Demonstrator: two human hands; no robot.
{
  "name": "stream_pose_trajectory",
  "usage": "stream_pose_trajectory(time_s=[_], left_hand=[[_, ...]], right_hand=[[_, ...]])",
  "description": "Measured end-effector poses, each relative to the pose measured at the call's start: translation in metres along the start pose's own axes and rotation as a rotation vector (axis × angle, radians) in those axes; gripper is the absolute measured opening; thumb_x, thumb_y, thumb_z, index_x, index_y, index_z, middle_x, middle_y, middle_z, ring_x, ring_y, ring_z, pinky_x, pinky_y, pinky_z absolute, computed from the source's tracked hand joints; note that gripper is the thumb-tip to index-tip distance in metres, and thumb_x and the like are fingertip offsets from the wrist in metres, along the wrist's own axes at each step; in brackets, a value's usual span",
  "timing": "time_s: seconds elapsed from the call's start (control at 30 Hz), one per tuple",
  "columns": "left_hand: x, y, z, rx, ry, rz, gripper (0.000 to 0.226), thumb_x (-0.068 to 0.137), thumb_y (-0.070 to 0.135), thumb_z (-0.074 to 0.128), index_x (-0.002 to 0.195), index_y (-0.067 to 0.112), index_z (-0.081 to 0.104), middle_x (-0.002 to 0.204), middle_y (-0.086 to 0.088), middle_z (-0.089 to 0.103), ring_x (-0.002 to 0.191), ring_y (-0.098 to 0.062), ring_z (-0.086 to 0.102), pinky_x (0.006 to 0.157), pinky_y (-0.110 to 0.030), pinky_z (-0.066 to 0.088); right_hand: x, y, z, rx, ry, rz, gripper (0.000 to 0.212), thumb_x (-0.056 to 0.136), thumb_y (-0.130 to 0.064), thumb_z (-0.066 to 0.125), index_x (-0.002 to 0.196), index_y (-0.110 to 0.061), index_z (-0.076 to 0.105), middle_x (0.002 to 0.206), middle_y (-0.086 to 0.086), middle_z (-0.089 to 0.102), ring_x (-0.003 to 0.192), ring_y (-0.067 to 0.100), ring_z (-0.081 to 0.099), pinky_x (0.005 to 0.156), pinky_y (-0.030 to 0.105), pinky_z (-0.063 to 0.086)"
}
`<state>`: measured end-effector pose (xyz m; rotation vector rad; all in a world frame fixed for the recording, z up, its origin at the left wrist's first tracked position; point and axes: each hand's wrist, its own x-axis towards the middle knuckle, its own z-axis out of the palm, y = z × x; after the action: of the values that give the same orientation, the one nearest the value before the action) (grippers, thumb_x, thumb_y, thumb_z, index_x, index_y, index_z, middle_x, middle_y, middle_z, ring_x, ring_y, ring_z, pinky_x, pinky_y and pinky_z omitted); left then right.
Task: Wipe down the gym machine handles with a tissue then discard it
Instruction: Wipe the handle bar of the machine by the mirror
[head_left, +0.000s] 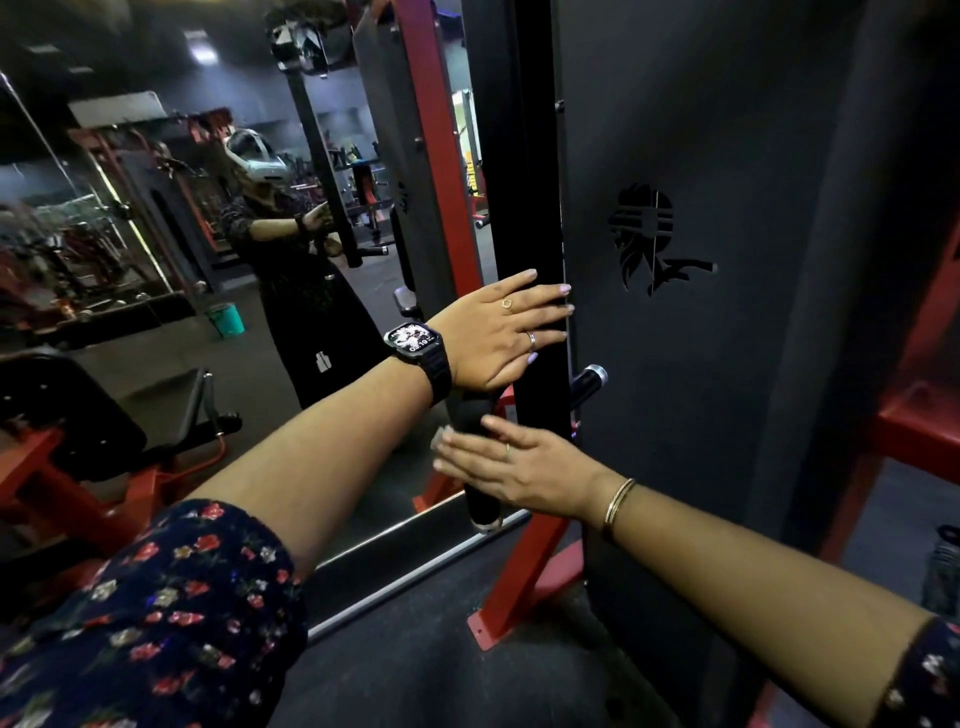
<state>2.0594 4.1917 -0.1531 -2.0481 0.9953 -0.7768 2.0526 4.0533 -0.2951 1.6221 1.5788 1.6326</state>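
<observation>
Beside the machine's black upright (530, 156), the handle (480, 493) stands near-vertical, silver cap down, with the right hand (530, 462) pressing it straight-fingered and the left hand (498, 332) flat on the upright.

Pretty obviously a gym. There's a big wall mirror (156, 291) on the left, and in it you can see red and black racks (88, 244) going back under ceiling lights. Right up front is a machine (524, 156) with red steel posts (441, 156) and a black panel (701, 389) with a cut-out logo (652, 239), plus a black padded handle (480, 499) with a chrome end. Lower left there's a black padded bench (62, 410) on a red frame, on a dark floor (415, 665).
</observation>
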Motion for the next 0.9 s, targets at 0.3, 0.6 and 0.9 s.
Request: stream_pose_trajectory(time_s=[0.3,0.6,0.9], left_hand=[[-0.001,0.002,-0.001,0.009,-0.006,-0.021,0.05,0.094,0.029,0.03,0.126,0.012,0.064,0.141,-0.01,0.052,0.139,-0.029,0.038,0.118,-0.041,0.005],[-0.006,0.006,-0.006,0.019,-0.003,-0.054,0.05,0.098,0.029,0.027,0.127,0.013,0.064,0.144,-0.009,0.05,0.138,-0.027,0.04,0.117,-0.042,0.011],[-0.016,0.004,-0.007,-0.003,-0.057,-0.018,0.061,0.103,0.036,0.011,0.136,0.012,0.056,0.147,-0.007,0.047,0.14,-0.026,0.038,0.117,-0.042,0.011]], right_hand=[[-0.023,-0.04,0.009,-0.013,-0.148,-0.179,0.045,0.1,-0.016,0.032,0.144,-0.011,0.041,0.151,0.003,0.038,0.143,0.018,0.028,0.119,0.047,-0.006],[0.0,0.002,0.001,0.11,0.074,0.247,0.047,0.098,-0.009,0.032,0.144,-0.013,0.04,0.149,0.001,0.042,0.139,0.014,0.035,0.115,0.04,0.017],[-0.033,-0.031,0.013,0.028,-0.07,-0.225,0.046,0.1,-0.013,0.028,0.143,-0.014,0.044,0.151,-0.001,0.037,0.141,0.013,0.031,0.12,0.043,0.0]])
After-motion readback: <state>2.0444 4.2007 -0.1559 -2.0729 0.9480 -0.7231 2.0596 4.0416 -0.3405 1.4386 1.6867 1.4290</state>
